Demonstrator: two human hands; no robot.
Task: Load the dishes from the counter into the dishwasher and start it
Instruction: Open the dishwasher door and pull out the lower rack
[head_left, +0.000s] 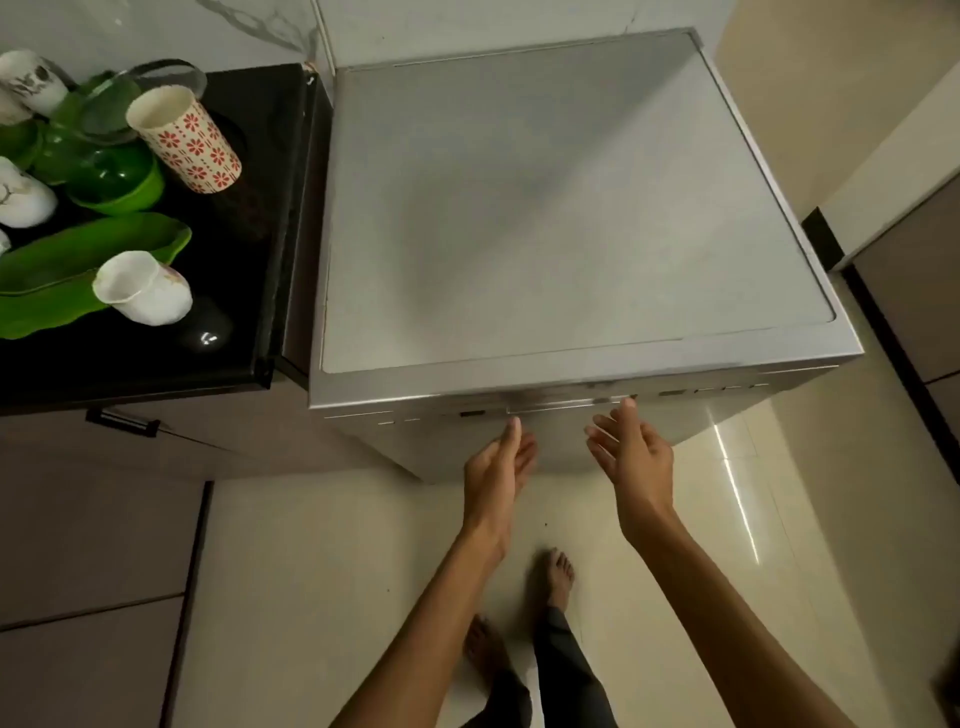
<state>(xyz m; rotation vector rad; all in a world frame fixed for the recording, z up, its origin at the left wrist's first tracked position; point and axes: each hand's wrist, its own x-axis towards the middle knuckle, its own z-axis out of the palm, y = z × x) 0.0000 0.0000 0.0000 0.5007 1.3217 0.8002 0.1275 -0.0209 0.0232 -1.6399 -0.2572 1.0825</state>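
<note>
A silver dishwasher (566, 208) fills the middle of the head view, its door shut and a handle bar (569, 404) along the top front edge. My left hand (496, 473) and my right hand (631, 457) reach up toward that handle with fingers straight, holding nothing; the right fingertips are just below the bar. On the black counter (228, 312) at the left stand the dishes: a tall cup with red flowers (184, 137), a white cup on its side (143, 288), a green leaf-shaped plate (78, 270), green bowls (111, 176) and more white cups (31, 78).
Brown cabinet fronts with a black handle (122, 420) run under the counter at the left. A beige wall and another cabinet (914, 291) close the right side. My bare feet (553, 577) stand on pale glossy floor tiles in front of the dishwasher.
</note>
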